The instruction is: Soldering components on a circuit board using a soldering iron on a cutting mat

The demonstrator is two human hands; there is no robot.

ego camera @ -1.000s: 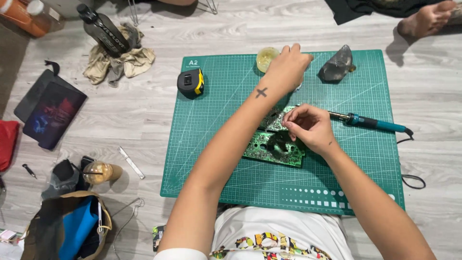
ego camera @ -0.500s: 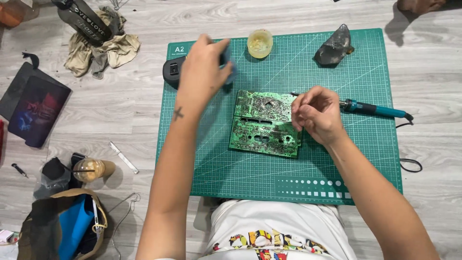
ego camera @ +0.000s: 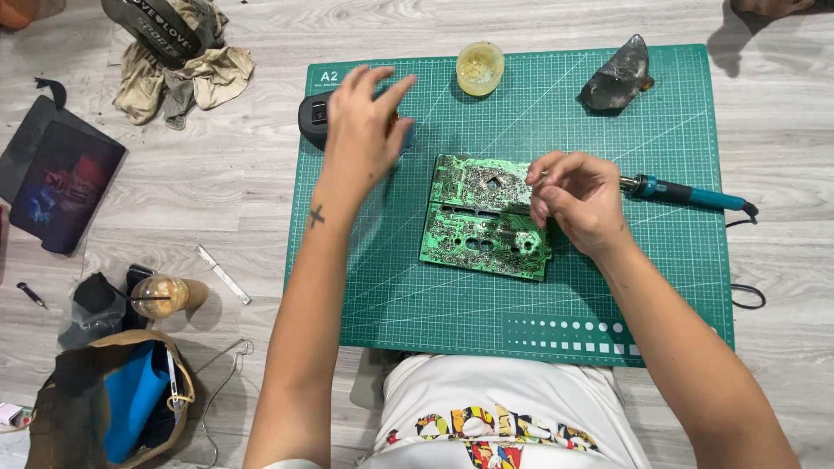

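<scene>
While a grey wood-plank floor fills the view, a green cutting mat lies on it in front of the seated person, and a green circuit board rests solder-side up near the middle of the mat. At the far edge of the mat stand a small yellowish pot and, to its right, a dark crumpled lump; a blue-handled soldering iron lies on the right part of the mat, its tip toward the board. Off the mat to the left are a beige rag, a dark pouch, a plastic cup with a straw and, nearer, a brown bag holding something blue. Since half a second ago the left hand has drawn back slightly from the black tape measure at the mat's far left corner, and the board sits in much the same place. That hand hovers just right of the tape measure with fingers spread and loosely curled, closed on nothing that shows; a bluish object lies partly hidden beneath it. The right hand is at the board's right edge, fingers bunched together as if pinching something small there, though what they grip cannot be told.
</scene>
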